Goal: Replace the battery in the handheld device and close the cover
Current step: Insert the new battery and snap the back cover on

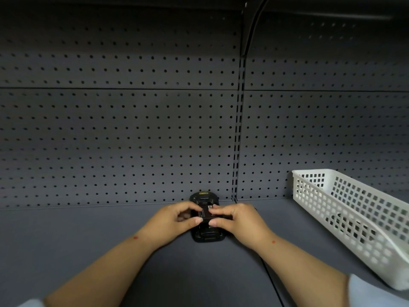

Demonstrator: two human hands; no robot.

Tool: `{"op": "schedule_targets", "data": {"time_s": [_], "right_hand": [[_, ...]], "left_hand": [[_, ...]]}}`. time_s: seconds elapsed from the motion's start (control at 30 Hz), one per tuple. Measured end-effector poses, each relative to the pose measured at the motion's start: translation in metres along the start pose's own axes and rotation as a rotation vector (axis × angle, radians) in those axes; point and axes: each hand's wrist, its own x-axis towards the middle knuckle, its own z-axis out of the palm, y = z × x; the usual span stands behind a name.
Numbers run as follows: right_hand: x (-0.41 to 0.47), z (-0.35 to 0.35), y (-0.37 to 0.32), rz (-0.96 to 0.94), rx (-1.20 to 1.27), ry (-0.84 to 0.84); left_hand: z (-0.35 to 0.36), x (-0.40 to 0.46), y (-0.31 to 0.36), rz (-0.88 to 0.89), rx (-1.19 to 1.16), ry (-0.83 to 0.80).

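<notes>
A black handheld device point(207, 236) lies back-up on the grey shelf, its far end with a small yellow label near the pegboard. A dark rectangular battery point(205, 213) with small printed text sits over the device's open middle. My left hand point(174, 219) grips the battery's left end between thumb and fingers. My right hand point(234, 219) pinches its right end the same way. The hands hide the sides of the device and the compartment below the battery. No cover is visible.
A white perforated plastic basket point(345, 218) stands on the shelf at the right, angled toward me. A grey pegboard wall point(119, 140) rises behind the device. A shelf seam and a thin black cable point(271, 275) run along the shelf below my right forearm.
</notes>
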Motion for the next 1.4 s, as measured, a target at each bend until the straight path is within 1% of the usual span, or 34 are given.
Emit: {"op": "schedule_targets", "data": {"time_s": [0.23, 0.3, 0.4, 0.47, 0.67, 0.9, 1.0, 1.1, 1.13, 1.2, 1.23, 1.3, 1.4], "right_hand": [[0.003, -0.002, 0.002, -0.032, -0.005, -0.070], [0.003, -0.002, 0.001, -0.054, -0.046, -0.095], [0.001, -0.002, -0.002, -0.071, -0.113, -0.111], [-0.001, -0.003, -0.004, -0.074, -0.127, -0.115], [-0.003, -0.005, -0.008, -0.085, -0.192, -0.155], [-0.001, -0.004, -0.006, -0.064, -0.171, -0.134], [0.000, -0.005, -0.006, -0.067, -0.117, -0.151], [0.001, -0.017, -0.006, -0.020, 0.077, -0.105], [0.003, -0.024, -0.004, 0.003, 0.083, -0.059], [0.006, -0.039, 0.006, 0.072, -0.017, 0.015], [0.006, -0.046, 0.012, 0.113, -0.082, 0.006], [0.004, -0.055, 0.023, 0.179, -0.200, -0.090], [0.001, -0.058, 0.032, 0.243, -0.220, -0.212]], "left_hand": [[0.002, 0.000, 0.001, -0.005, -0.098, 0.003], [0.002, 0.001, -0.002, -0.012, -0.050, -0.004], [0.002, 0.002, -0.002, -0.033, 0.086, 0.005], [0.002, 0.002, 0.000, -0.029, 0.116, 0.015], [0.000, -0.001, 0.000, -0.018, 0.094, -0.038], [-0.004, -0.002, 0.003, -0.018, 0.127, -0.114], [-0.004, -0.004, 0.004, -0.013, 0.138, -0.112], [-0.004, -0.003, 0.003, -0.025, 0.137, -0.116], [-0.003, -0.003, 0.004, -0.026, 0.142, -0.122], [-0.003, -0.004, 0.005, -0.036, 0.134, -0.138], [-0.003, -0.003, 0.005, -0.039, 0.116, -0.150], [-0.003, -0.003, 0.003, -0.035, 0.083, -0.157], [-0.002, -0.003, 0.001, -0.036, 0.067, -0.150]]}}
